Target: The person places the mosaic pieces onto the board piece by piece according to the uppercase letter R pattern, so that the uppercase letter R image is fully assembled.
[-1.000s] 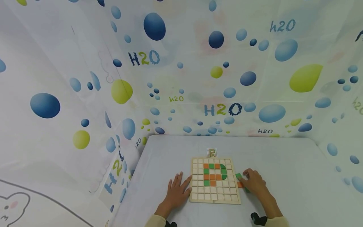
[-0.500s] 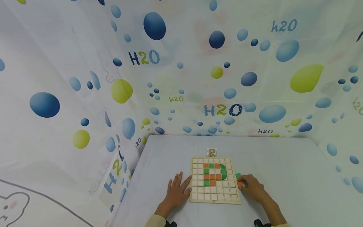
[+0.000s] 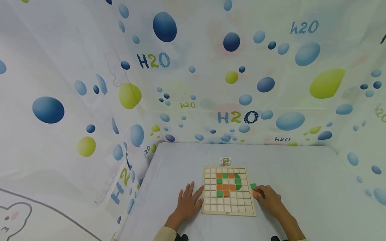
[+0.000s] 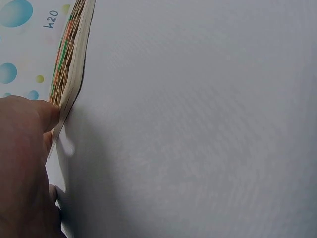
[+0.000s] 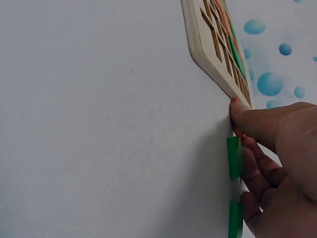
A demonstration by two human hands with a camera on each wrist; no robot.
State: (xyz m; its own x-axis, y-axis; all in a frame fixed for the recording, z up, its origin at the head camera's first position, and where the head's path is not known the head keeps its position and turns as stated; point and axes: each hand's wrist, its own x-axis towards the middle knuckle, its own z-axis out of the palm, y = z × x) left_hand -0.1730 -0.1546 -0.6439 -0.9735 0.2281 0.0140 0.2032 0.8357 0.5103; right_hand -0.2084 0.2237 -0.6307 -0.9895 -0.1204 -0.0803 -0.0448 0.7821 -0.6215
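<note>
A square wooden grid board [image 3: 235, 202] lies on the table, with orange and green tiles set in its cells in a P-like figure. My left hand [image 3: 187, 205] rests spread beside the board's left side, its thumb touching the edge. At the right side, my right hand [image 3: 270, 200] pinches an orange tile [image 3: 255, 193] between thumb and fingers, close to the board's edge. One loose green tile [image 3: 253, 186] lies just beyond those fingertips. In the right wrist view, two green tiles, one nearer the fingers [image 5: 234, 158] and another green tile [image 5: 236, 218], stand beside the curled fingers.
A small card [image 3: 225, 161] with a gridded P pattern lies behind the board. The white-covered table [image 3: 301, 177] meets a wall sheet [image 3: 205, 83] printed with blue and green drops.
My right hand has shifted from near the green tile down to the orange tile and now grips it. My left hand stays in place.
</note>
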